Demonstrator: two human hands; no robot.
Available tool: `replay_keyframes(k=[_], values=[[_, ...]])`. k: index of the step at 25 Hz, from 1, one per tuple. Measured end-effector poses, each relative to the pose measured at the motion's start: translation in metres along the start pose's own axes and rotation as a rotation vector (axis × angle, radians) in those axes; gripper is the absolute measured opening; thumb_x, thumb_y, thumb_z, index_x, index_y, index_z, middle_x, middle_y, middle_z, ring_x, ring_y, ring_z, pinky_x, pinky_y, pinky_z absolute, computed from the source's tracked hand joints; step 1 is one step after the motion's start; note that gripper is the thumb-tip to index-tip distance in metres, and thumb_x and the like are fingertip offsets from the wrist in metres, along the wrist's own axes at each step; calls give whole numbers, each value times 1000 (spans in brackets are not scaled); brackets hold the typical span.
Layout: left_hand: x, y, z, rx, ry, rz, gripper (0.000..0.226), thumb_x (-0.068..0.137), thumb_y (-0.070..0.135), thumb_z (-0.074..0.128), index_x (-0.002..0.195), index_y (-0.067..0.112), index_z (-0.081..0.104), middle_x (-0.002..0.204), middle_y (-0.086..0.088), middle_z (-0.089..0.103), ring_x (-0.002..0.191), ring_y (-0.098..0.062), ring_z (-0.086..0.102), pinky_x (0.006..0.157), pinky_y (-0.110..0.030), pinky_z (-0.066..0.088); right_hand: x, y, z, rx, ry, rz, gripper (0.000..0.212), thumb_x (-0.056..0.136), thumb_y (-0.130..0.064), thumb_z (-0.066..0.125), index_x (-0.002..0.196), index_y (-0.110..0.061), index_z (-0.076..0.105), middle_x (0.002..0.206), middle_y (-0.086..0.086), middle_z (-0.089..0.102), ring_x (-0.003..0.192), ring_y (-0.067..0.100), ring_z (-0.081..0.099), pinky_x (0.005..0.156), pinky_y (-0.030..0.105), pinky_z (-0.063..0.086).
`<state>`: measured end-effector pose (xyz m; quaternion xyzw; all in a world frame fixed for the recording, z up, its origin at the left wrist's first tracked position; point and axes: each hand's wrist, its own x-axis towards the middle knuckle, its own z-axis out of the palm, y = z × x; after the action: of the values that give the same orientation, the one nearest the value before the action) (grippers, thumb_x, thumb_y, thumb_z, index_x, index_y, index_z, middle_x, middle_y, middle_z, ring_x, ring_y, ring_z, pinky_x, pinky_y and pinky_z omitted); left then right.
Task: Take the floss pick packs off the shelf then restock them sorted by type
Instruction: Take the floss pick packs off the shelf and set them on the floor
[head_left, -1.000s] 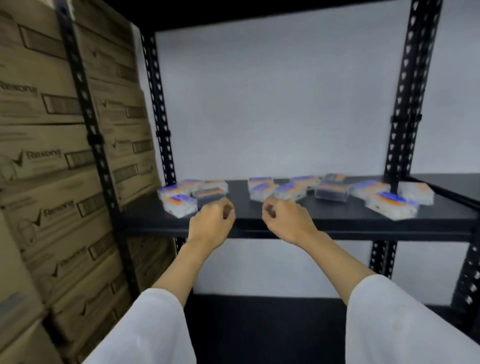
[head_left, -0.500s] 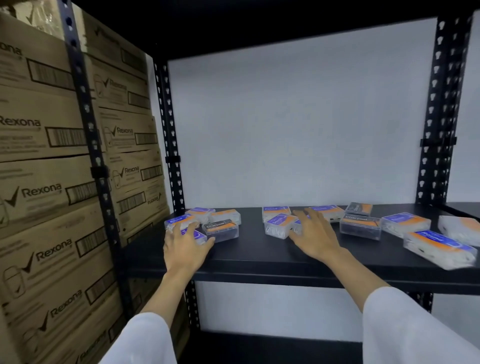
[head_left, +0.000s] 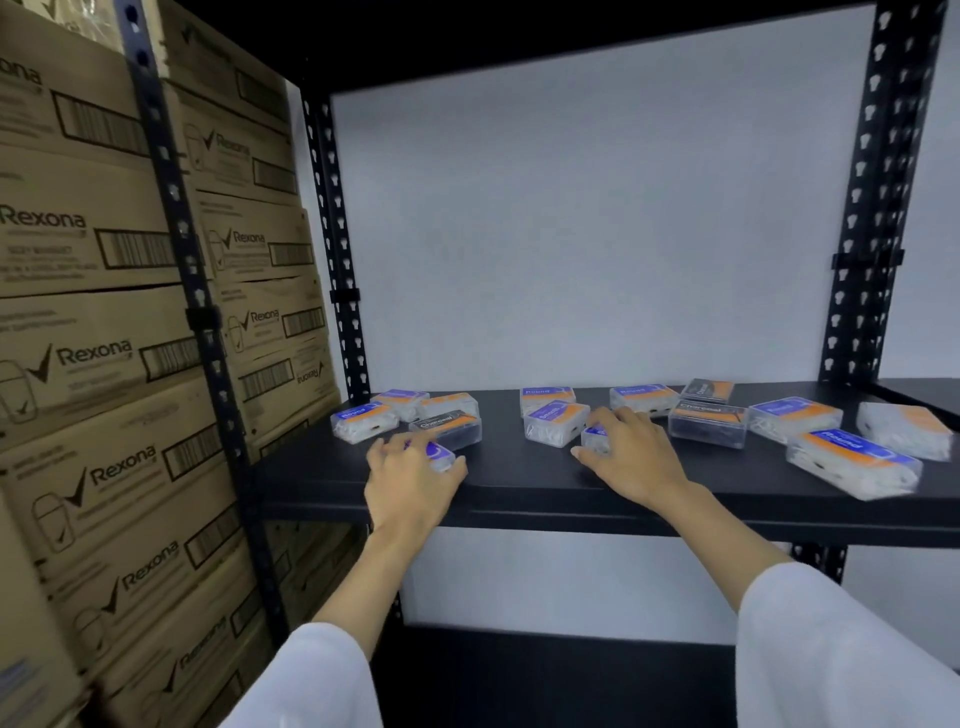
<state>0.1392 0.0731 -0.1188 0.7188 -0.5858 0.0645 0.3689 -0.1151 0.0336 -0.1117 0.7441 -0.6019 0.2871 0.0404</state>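
Several clear floss pick packs with purple-and-orange or dark "Charcoal" labels lie scattered on the black shelf (head_left: 519, 483). My left hand (head_left: 410, 478) curls round a purple-labelled pack (head_left: 440, 453) at the front left of the shelf. My right hand (head_left: 631, 457) lies over another purple-labelled pack (head_left: 595, 436) near the middle, with its fingers bent around it. A dark Charcoal pack (head_left: 447, 423) sits just behind my left hand. Another Charcoal pack (head_left: 707, 423) lies right of my right hand. A large Round pack (head_left: 852, 462) lies at the front right.
Stacked cardboard Rexona boxes (head_left: 104, 364) fill the bay to the left, behind a black perforated upright (head_left: 171, 208). Another upright (head_left: 872, 208) stands at the right. A white wall backs the shelf. A lower shelf level (head_left: 545, 675) lies in shadow below.
Both hands reached forward from the shelf's front edge onto the packs. The left now grips a pack and the right has closed over one. The camera moved closer.
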Motion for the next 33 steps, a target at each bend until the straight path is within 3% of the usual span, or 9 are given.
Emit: replay_keyframes(k=[5, 9, 12, 14, 17, 21, 25, 30, 33], values=[[-8, 34, 8, -141, -153, 145, 53, 78, 52, 65, 125, 28, 55, 131, 3, 52, 127, -21, 40, 97, -40, 45, -14, -2, -23, 63, -66, -35, 22, 85, -34, 57, 103, -28, 45, 114, 1, 52, 105, 21, 46, 87, 34, 40], [1, 41, 4, -274, -417, 249, 58, 73, 59, 68, 124, 36, 52, 140, 8, 46, 119, -12, 48, 101, -36, 43, -15, 5, -34, 85, -115, -29, 38, 85, -38, 56, 121, -33, 47, 129, 2, 47, 120, 23, 43, 98, 39, 40], [5, 46, 2, -190, -385, 245, 58, 76, 68, 58, 126, 39, 52, 151, 14, 32, 136, -13, 33, 103, -42, 36, -11, 3, -30, 18, -26, 46, 53, 87, -55, 52, 136, -36, 42, 146, 4, 35, 134, 28, 31, 107, 44, 33], [-1, 52, 6, -134, -387, 174, 62, 77, 70, 55, 131, 40, 48, 152, 7, 28, 138, -21, 30, 102, -47, 37, -10, -2, -23, -8, -55, 134, 61, 86, -60, 51, 141, -37, 37, 149, 9, 29, 136, 33, 28, 107, 45, 32], [-11, 59, 12, -73, -345, 80, 62, 82, 53, 59, 138, 35, 41, 144, -9, 30, 130, -33, 34, 98, -44, 41, -11, -7, -15, -63, -130, 179, 60, 88, -53, 53, 143, -36, 36, 145, 14, 34, 132, 36, 30, 101, 43, 39], [-16, 64, 6, -143, -340, 55, 61, 82, 40, 62, 139, 30, 42, 138, -13, 37, 125, -34, 36, 96, -41, 42, -23, -4, -27, -25, -160, 145, 56, 88, -41, 54, 141, -37, 38, 140, 11, 40, 127, 38, 35, 95, 44, 43], [-46, 63, -6, -345, -297, 65, 55, 72, 33, 67, 126, 25, 57, 116, -4, 58, 102, -22, 55, 86, -37, 53, -60, -7, -46, 36, -146, 111, 54, 83, -37, 57, 135, -42, 43, 134, 7, 47, 122, 35, 40, 92, 40, 43], [-110, 64, -14, -301, -108, 215, 52, 74, 35, 61, 126, 38, 52, 127, 11, 47, 103, -21, 44, 75, -31, 42, -121, -6, -52, 163, -33, 37, 57, 79, -33, 62, 134, -43, 45, 140, 0, 42, 130, 26, 34, 95, 35, 38], [-150, 52, 11, -302, -72, 243, 48, 76, 33, 62, 123, 36, 52, 125, 14, 45, 98, -16, 41, 72, -29, 36, -158, 8, -26, 199, 37, 9, 58, 79, -32, 60, 134, -43, 44, 128, -9, 46, 114, 21, 39, 84, 27, 40]])
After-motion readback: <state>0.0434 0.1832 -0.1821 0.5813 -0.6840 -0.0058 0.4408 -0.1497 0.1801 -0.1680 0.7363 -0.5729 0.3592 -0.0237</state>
